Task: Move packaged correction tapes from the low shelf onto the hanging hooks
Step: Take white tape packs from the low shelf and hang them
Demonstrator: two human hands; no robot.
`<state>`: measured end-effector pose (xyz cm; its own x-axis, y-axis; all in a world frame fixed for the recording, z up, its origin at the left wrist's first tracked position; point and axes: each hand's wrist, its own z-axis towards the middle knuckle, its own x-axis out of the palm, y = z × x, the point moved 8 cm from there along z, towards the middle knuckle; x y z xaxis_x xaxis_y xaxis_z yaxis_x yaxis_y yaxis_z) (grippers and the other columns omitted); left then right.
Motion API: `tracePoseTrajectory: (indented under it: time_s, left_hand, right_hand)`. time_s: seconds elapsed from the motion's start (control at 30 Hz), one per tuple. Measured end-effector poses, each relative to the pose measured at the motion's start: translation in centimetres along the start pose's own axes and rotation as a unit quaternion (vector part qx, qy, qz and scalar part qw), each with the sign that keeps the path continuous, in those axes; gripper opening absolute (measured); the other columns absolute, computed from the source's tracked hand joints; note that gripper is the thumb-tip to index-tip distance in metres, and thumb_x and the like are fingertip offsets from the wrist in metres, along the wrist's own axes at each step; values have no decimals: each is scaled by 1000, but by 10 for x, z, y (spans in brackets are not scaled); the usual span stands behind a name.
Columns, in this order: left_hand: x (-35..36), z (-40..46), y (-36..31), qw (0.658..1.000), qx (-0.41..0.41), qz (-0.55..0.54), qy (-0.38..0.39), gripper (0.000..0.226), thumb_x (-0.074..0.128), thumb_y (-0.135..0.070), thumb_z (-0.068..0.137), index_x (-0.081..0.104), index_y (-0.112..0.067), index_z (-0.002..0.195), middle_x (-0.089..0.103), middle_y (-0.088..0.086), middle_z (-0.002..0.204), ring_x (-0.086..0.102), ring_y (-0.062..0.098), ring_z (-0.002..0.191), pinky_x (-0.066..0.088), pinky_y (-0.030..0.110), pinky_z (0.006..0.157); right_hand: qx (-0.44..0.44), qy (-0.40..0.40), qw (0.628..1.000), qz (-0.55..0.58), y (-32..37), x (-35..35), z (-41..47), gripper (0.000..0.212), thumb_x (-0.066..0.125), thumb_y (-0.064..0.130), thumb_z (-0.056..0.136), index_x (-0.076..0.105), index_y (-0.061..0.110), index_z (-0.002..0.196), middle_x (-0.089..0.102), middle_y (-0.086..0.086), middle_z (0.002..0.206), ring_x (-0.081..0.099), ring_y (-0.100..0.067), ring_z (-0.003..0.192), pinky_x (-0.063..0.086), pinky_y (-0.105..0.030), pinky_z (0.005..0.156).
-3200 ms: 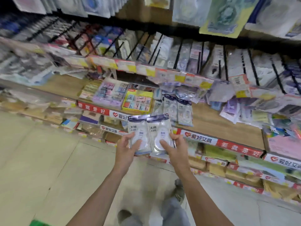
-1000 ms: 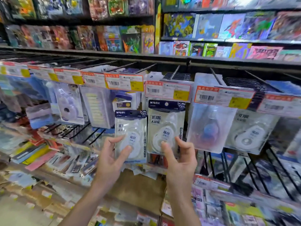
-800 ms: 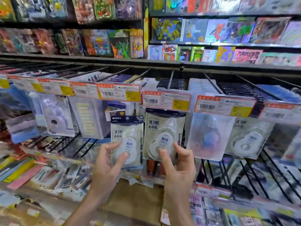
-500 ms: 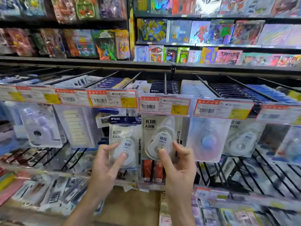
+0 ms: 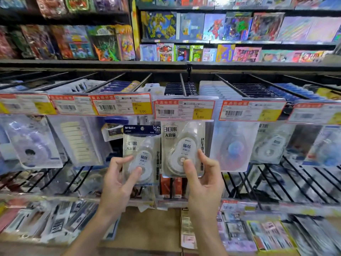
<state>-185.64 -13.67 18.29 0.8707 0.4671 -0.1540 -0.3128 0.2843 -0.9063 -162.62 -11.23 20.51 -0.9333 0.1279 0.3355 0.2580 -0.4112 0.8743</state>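
Observation:
My left hand [image 5: 118,182] pinches a packaged correction tape [image 5: 141,145] with a dark blue header, held upright in front of the hook rack. My right hand [image 5: 203,174] pinches a second packaged correction tape [image 5: 181,143] by its lower part. That pack's top edge is tucked up behind the red and yellow price tag [image 5: 184,109] at the tip of a black hanging hook [image 5: 182,84]. Whether the pack hangs on the hook cannot be seen. More dark-headed packs [image 5: 180,89] hang further back on that hook.
A row of black hooks with price tags spans the view, carrying other blister packs [image 5: 234,145] left and right. A black shelf edge [image 5: 166,64] with colourful boxes runs above. Lower hooks and a wooden shelf [image 5: 147,230] with loose packs lie below my hands.
I came up from the low shelf with both packs. In the last second my right hand raised its pack until its top went behind the price tag; my left hand stayed lower.

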Motion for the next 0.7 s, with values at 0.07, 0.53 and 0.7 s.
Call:
tracePoseTrajectory:
  time_s: [0.07,0.53,0.7]
  left_hand:
    - [-3,-1,3,1000,4,5,-1,26,69,-29,89,56,-28,111,61,-29,116,55,-2,121,43,32,104]
    - [-24,-9,7,999,20,-9,-34,25,72,-33,81,61,-43,100,66,-16,115,61,11,119,46,49,106]
    - [-25,-9,6,999,28,-2,-26,28,76,-24,86,61,-43,99,66,-18,114,60,9,119,48,44,104]
  right_hand:
    - [4,-2,1000,-13,0,-1,1,22,72,32,80,66,31,101,70,19,109,65,-3,104,51,-23,92]
    - [11,-72,997,22,-32,39,12,23,68,16,94,59,16,115,61,7,116,58,14,93,45,-5,72]
    - [-6,-87,996,-34,-44,46,30,26,66,22,96,57,18,120,59,6,117,55,12,77,43,-12,59]
